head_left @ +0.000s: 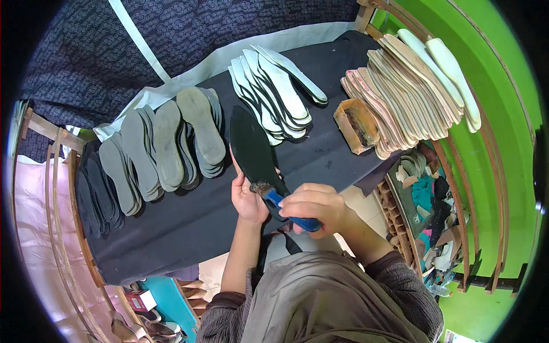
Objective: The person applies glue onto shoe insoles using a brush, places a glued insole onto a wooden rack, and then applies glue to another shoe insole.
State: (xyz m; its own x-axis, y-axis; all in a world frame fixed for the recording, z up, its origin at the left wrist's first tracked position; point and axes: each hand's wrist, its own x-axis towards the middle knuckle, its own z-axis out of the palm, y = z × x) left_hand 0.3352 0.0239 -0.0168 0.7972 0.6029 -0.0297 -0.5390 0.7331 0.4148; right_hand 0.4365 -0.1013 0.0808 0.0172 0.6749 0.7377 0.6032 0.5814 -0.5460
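My left hand (249, 200) supports a black shoe insole (251, 143) from below, fingers wrapped round its edge, with its wide end pointing away from me. A paintbrush with a blue handle (273, 198) is gripped in my right hand (315, 207). Its bristles rest on the upper face of the insole, near the end closest to me. Beyond the insole lie overlapping white insoles with black edges (286, 91). To the right of these stands a cut-open, brown-stained tub (355, 126) with dark residue inside.
Grey insoles (168, 146) and black insoles (98, 194) lie in overlapping rows at the left of the dark-covered table (189, 228). Many beige insoles (409, 94) fan out at the right. A wooden rack with scraps (432, 200) stands below, beside the green wall (509, 171).
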